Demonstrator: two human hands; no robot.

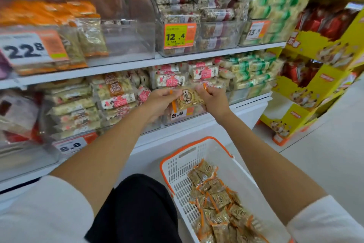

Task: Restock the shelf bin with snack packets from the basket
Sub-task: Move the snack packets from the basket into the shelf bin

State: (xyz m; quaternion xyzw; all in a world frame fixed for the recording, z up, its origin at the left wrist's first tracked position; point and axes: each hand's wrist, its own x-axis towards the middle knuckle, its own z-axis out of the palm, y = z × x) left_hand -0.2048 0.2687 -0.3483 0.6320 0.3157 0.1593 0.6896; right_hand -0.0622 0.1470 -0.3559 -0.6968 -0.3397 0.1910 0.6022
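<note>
Your left hand [157, 101] and right hand [213, 101] pinch opposite ends of one snack packet [189, 99], held before the shelf bin [183, 121] and its 8.8 price tag [177, 114]. Pink-labelled bars [171, 81] crowd behind. The packet's long axis runs left-right, label facing you. The basket [165, 174] sits near-right.

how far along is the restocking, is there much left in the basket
Early to midway, it seems. Some look-alike orange-edged packets already sit in the upper bin, with room beside them. One packet is held between left hand and right hand at shelf height. A large pile remains in the basket.
</note>
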